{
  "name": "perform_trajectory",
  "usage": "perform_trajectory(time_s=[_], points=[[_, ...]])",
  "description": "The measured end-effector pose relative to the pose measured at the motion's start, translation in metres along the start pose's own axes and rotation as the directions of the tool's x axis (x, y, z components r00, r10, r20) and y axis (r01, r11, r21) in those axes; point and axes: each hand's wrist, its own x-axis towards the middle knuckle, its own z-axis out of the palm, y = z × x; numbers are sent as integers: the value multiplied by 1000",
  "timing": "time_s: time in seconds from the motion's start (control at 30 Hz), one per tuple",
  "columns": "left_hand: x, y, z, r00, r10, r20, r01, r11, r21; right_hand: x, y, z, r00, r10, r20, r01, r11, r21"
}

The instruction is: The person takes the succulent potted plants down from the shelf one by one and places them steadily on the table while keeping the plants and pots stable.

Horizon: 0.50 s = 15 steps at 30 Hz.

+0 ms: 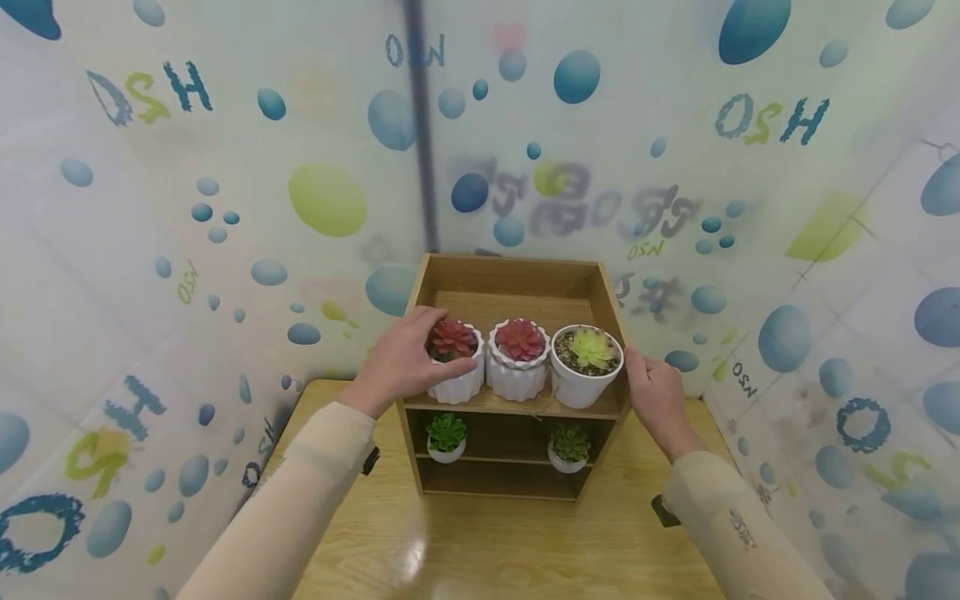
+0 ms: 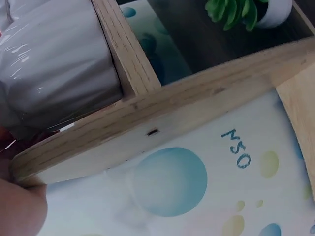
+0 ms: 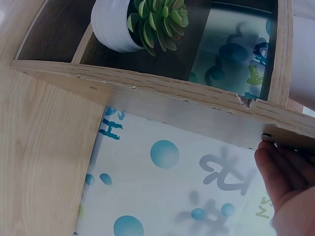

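My left hand (image 1: 405, 354) holds a white ribbed pot with a dark red succulent (image 1: 457, 379), its thumb lying across the front near the rim. Beside it on the top level of a small wooden shelf unit (image 1: 517, 287) stand a second white pot with a red succulent (image 1: 519, 375) and a smooth white pot with a yellow-green succulent (image 1: 581, 387). My right hand (image 1: 660, 396) rests against the unit's right side; in the right wrist view its fingertips (image 3: 266, 150) touch the outer face of the side panel. Most of the left hand is outside the left wrist view.
Lower in the unit sit two small white pots, a bright green plant (image 1: 447, 433) at left and a duller green succulent (image 1: 570, 446) at right. The unit stands on a wooden table (image 1: 480, 550). Patterned curtains (image 1: 330, 108) enclose the back and sides.
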Motion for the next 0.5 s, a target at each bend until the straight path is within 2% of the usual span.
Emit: perform_trajectory(time_s=[0.27,0.5], points=[[1,1,2,1000,-5,-12,5,1000,-2,0,0,0,1000,-1,-6,1,1000,-3],[0,-1,2,1000,20,-8,-20,1000,20,-1,0,1,1000,21,3,-21,1000,-3]])
